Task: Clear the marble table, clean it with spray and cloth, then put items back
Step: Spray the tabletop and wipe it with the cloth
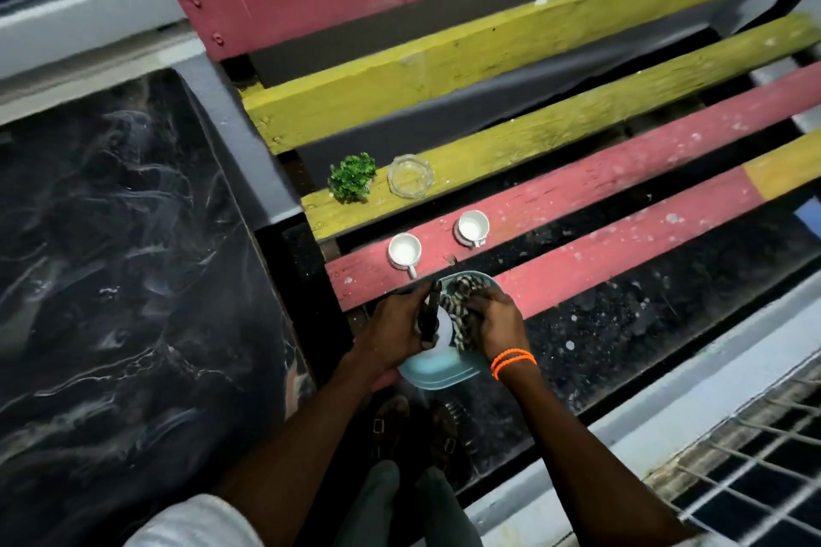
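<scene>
Marble table (111, 235) bare, clearing apparently done; cups (404, 249), ashtray (409, 175) and plant (352, 176) parked on the bench (622, 187); I read my left hand (393, 331) grasping the spray bottle (430, 315), right hand (493, 320) clutching the cloth (462, 293) (over a blue tub (437, 371)); wiping and return remain.

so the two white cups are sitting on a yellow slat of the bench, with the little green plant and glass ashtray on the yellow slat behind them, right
Not quite. In the head view the two white cups sit on a red slat, not a yellow one. The rest holds: the little green plant and the glass ashtray are on the yellow slat behind them.
</scene>
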